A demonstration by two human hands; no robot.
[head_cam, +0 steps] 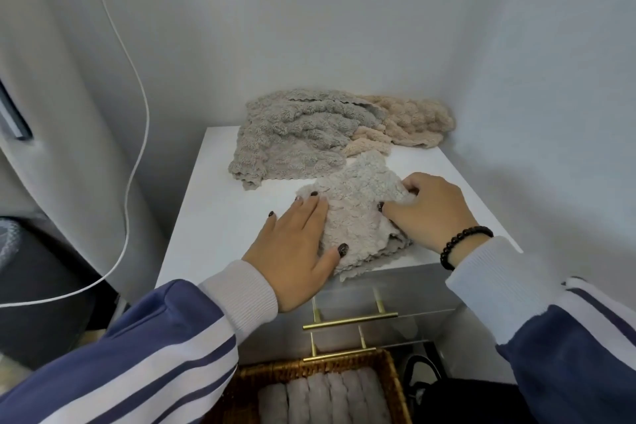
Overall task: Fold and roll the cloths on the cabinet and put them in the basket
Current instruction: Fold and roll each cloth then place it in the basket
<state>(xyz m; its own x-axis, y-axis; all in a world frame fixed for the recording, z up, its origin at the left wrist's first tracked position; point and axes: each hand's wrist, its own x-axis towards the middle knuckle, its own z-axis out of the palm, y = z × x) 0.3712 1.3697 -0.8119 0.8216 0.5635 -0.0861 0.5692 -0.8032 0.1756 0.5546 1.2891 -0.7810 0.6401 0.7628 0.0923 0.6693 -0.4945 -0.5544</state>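
1. Cloth (358,213), pale grey, lies at frame centre on the cabinet (213,217), pinned flat under the straight fingers of the left hand (296,248), probably to keep the fold.
2. Its right edge is pinched by the curled right hand (430,210).
3. Unfolded cloths (309,138) are heaped just above; the basket (392,375), lower centre, holds rolled cloths (330,396).
4. Nothing is seen blocking the way down.
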